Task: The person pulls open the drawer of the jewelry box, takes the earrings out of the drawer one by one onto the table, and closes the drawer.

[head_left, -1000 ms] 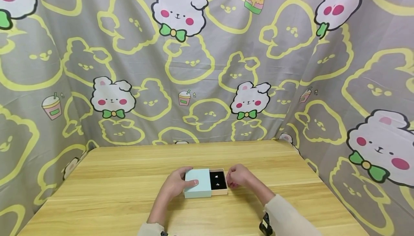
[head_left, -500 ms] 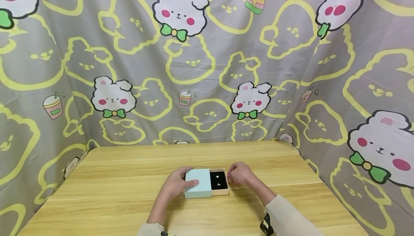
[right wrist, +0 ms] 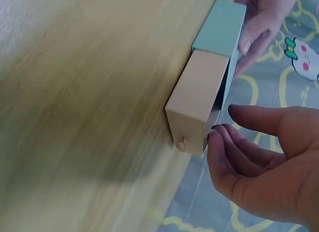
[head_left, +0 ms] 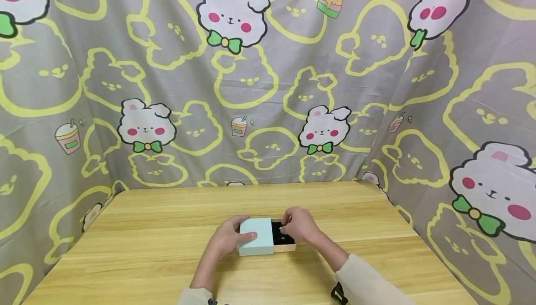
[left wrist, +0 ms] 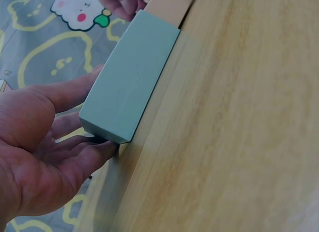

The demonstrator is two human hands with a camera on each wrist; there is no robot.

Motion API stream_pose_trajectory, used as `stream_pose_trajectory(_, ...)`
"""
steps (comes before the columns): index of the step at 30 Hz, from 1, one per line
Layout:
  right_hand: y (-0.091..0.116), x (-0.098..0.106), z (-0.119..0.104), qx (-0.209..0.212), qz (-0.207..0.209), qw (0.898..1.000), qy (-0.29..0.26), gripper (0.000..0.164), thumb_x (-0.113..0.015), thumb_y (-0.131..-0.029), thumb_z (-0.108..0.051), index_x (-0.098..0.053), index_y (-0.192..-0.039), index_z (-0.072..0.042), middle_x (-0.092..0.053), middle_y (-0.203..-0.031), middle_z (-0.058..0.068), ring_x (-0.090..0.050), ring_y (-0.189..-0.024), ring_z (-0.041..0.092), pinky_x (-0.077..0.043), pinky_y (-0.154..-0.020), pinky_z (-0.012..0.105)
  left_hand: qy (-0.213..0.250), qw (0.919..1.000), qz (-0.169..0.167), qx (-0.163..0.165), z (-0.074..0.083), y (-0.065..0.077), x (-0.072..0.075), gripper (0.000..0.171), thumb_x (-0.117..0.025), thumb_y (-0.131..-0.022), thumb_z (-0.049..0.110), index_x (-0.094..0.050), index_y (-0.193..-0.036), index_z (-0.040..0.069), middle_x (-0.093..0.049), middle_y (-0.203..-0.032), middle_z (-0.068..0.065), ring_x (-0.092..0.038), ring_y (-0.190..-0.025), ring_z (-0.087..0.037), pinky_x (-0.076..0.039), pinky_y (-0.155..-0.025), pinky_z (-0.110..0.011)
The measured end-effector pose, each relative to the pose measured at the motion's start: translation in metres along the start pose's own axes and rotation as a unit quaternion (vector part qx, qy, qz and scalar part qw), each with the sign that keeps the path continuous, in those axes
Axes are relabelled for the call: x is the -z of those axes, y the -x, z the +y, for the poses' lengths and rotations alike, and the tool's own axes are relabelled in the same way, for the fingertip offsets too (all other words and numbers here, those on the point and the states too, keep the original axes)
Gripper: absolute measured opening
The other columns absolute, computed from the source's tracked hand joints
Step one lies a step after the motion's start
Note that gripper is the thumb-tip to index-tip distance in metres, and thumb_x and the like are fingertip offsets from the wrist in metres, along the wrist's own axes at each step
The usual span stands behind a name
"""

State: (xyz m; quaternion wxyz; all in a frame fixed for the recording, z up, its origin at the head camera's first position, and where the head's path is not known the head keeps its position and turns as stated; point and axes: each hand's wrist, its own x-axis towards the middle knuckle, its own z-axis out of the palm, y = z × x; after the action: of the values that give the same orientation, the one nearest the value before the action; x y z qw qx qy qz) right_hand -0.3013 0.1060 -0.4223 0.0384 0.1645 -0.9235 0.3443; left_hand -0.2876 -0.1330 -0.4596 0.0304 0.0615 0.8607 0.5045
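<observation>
A small pale blue jewellery box lies on the table, its peach drawer partly pulled out to the right. On the drawer's black insert sit small silvery star-like pieces, perhaps earrings. My left hand grips the box's left end, thumb on the top and fingers round the back. My right hand is over the drawer's right end, fingers bent and fingertips by the upper silvery piece. In the right wrist view its thumb and forefinger stand apart. A small ribbon pull tab hangs from the drawer's end.
The wood-grain table runs up to a grey curtain with cartoon bears, which hangs behind it and along both sides. Black wrist devices show at the sleeves.
My right hand has moved left from beside the drawer's end to over the black insert, partly covering it. The left hand and the box have stayed where they were.
</observation>
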Motion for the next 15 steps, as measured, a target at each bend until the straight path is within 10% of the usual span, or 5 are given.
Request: stream_pose_trajectory(15, 0.006, -0.0092, -0.002, 0.022, -0.035, 0.998, 0.044, 0.015, -0.077, -0.074, 0.004, -0.068, -0.071, -0.007, -0.064, -0.071, -0.001, -0.053, -0.064, 0.013, -0.048, -0.06, 0.03, -0.004, 1.0, 0.0, 0.002, 0.0015, 0.0005, 0.0005, 0.068, -0.084, -0.084, 0.035, -0.058, -0.143, 0.012, -0.053, -0.148, -0.024, -0.047, -0.138, -0.048, -0.041, -0.108, -0.064)
